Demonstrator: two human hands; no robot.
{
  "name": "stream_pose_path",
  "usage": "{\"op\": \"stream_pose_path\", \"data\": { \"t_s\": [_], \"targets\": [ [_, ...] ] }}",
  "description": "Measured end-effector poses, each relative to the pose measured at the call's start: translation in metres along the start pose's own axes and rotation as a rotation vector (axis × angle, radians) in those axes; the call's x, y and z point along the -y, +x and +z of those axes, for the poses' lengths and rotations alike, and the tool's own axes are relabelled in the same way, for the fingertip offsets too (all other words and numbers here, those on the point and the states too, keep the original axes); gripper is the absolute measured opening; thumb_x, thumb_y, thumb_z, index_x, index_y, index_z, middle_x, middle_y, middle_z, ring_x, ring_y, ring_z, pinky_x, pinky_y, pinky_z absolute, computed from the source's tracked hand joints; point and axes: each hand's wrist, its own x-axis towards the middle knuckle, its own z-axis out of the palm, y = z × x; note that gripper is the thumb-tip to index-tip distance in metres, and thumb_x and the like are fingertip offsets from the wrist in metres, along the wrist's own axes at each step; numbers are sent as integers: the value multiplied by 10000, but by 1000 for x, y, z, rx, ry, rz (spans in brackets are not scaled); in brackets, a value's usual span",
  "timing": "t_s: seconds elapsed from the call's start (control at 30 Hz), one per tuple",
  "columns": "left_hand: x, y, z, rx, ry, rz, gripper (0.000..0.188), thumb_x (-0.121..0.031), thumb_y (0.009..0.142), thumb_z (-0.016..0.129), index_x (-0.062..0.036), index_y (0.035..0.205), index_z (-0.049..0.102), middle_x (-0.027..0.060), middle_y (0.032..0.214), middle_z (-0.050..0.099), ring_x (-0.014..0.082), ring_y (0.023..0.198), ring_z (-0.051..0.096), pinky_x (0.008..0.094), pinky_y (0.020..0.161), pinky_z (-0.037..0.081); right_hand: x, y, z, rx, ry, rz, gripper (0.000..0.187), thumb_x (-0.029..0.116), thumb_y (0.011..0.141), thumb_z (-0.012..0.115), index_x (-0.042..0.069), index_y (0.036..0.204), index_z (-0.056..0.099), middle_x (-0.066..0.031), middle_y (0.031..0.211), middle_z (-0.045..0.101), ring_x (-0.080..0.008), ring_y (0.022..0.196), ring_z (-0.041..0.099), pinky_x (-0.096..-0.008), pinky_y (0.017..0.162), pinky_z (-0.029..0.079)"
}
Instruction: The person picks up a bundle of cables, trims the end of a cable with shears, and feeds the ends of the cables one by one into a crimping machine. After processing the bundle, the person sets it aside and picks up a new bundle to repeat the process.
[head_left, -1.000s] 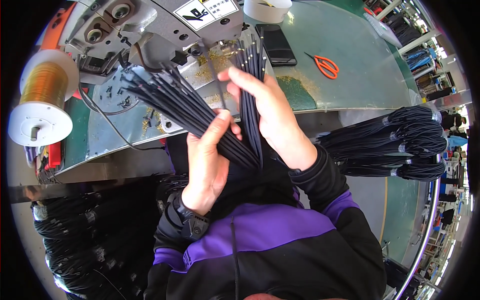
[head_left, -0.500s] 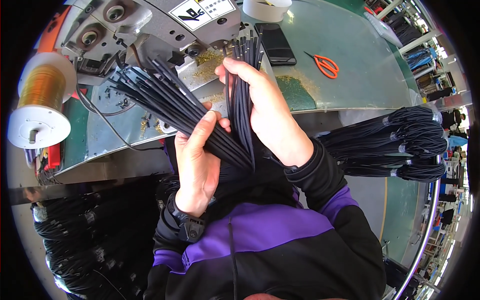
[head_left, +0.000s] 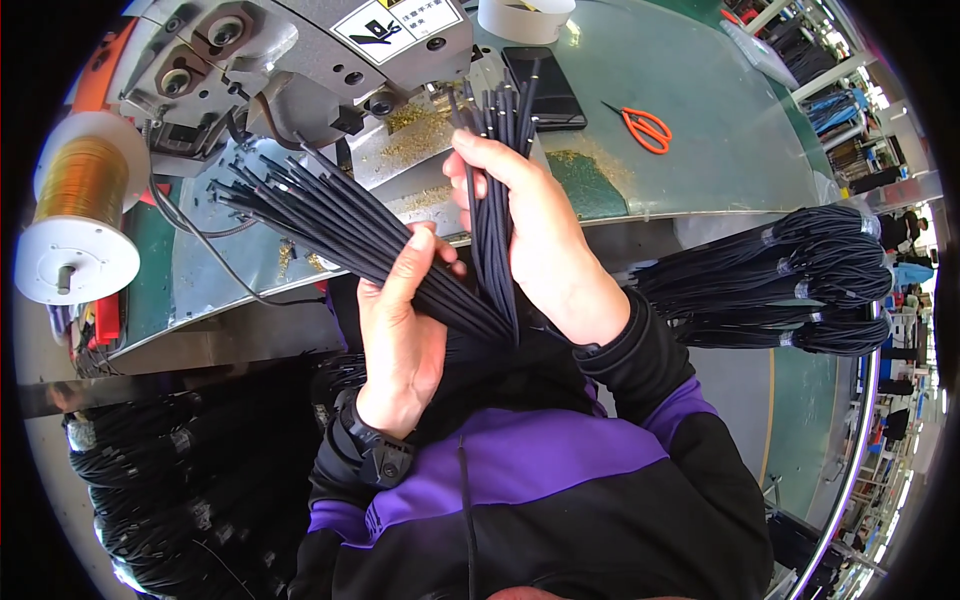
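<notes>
While the left hand (head_left: 400, 330) grasps a fanned bundle of black cords (head_left: 340, 225), the right hand (head_left: 535, 235) pinches some upright cords (head_left: 497, 130) near the machine (head_left: 300, 50).

Factory workstation for cable assembly. Grey bench machine (head_left: 300, 70) with warning label mounted on green tabletop (head_left: 720, 130). Spool of gold wire (head_left: 80, 200) at left. Gold offcuts (head_left: 420, 135) scattered near machine. Tied bundles of black cable (head_left: 790, 280) stacked at right, more bundles (head_left: 170, 480) at lower left. Orange scissors (head_left: 645, 127) on tabletop. Further racks (head_left: 850, 110) in background.
</notes>
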Motion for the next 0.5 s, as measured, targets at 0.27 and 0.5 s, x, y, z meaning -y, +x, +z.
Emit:
{"op": "stream_pose_path", "data": {
  "t_s": [0.27,0.5],
  "targets": [
    [-14,3,-3,60,-30,54,169,-93,810,567,-4,950,536,42,777,549,139,704,523,274,670,435,4,2,15,24,113,121,210,270,771,612,74,723,556,40,592,460,-69,542,441,-202,497,346],
    [-15,6,-2,-14,-8,50,149,-82,806,576,-23,939,544,35,789,564,132,703,528,276,665,439,3,19,16,-87,135,88,194,267,770,618,80,748,570,43,613,479,-61,543,449,-195,497,352]
  ]
}}
